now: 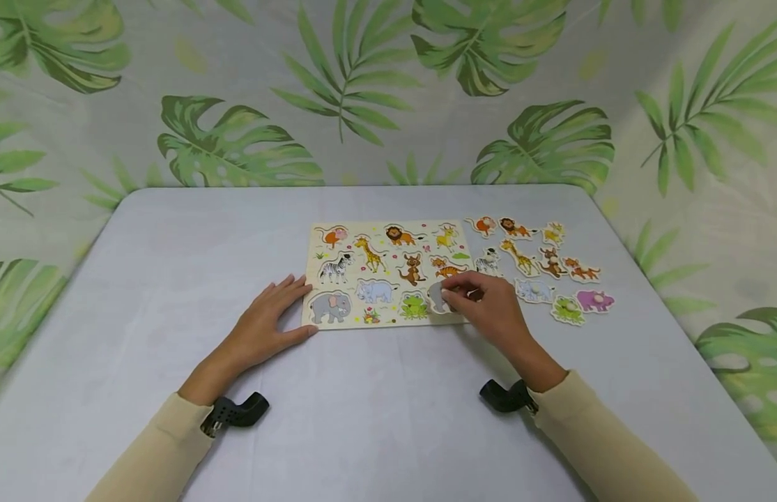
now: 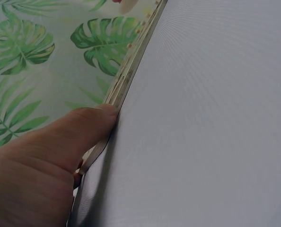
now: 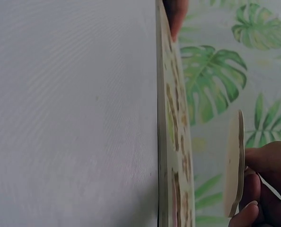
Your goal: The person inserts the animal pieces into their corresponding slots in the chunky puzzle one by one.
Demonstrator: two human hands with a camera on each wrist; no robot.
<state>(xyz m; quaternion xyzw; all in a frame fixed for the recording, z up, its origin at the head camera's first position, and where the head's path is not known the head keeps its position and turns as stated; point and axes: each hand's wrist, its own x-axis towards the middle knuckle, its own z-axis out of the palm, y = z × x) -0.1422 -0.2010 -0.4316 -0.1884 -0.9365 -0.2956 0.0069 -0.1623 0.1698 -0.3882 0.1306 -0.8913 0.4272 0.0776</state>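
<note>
A wooden animal puzzle board (image 1: 363, 227) lies on the table, with printed animals in shaped recesses. My left hand (image 1: 265, 317) rests at its left side, fingers extended along the edge. In the left wrist view the thumb (image 2: 91, 124) presses against the board's front edge. My right hand (image 1: 491, 307) pinches a grey elephant puzzle piece (image 1: 435, 298) above the board's lower right corner. The right wrist view shows this piece edge-on, raised clear of the board, fingers behind it. The piece and hand hide the print beneath. A grey elephant picture (image 1: 330, 308) sits at the board's lower left.
Right of the board lie several loose animal pieces, among them a lion (image 1: 516, 228), a giraffe (image 1: 520, 258), a purple hippo (image 1: 595, 301) and a green frog (image 1: 568, 311). The white table (image 1: 388, 418) backs onto a leaf-patterned cloth (image 1: 388, 160).
</note>
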